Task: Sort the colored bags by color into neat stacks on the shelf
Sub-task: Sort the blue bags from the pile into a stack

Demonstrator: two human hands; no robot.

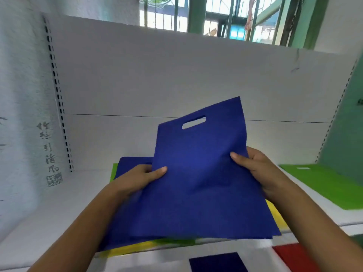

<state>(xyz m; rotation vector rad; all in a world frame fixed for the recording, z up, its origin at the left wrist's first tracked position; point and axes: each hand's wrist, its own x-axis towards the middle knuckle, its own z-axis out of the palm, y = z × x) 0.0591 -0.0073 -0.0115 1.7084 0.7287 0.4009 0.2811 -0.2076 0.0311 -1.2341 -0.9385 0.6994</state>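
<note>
Holding the blue bag [196, 173] by both side edges, left hand [137, 179] and right hand [261, 171] pinching it thumb-on-top, lifted clear of the mixed pile [137, 247] beneath. I'd guess that's so it lands flat. Green stack [324, 183] sits right of my grip.

- My left hand [137, 178] and right hand [257, 169] pinch a blue bag [196, 173] by its sides.
- Green bag [330, 183] lies right on the shelf [49, 218].

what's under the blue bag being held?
Under the blue bag, yellow bags and green edges peek out, plus another blue bag behind. The pile's middle is covered.
</note>
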